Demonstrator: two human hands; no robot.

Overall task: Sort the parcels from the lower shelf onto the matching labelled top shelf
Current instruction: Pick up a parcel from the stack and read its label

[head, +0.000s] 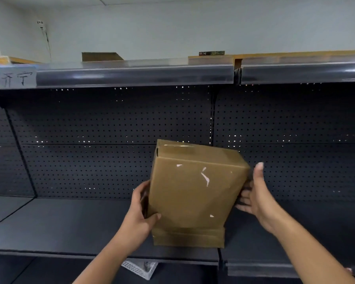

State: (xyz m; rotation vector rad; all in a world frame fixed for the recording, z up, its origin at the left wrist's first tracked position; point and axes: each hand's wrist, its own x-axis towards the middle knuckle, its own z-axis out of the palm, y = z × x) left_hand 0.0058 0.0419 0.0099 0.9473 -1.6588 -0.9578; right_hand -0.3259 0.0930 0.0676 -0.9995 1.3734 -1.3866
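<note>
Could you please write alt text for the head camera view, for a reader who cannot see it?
Two bare hands hold a brown cardboard parcel in front of a dark pegboard shelving unit, the left hand and right hand on its sides. Above, the top shelf edge carries a handwritten label at far left.

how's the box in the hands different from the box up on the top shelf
The held box shows fully, gripped at its sides by the left hand and right hand; the top-shelf box sits untouched, mostly hidden behind the shelf edge. The held one is tilted; the other sits level. Both are brown cardboard.
</note>
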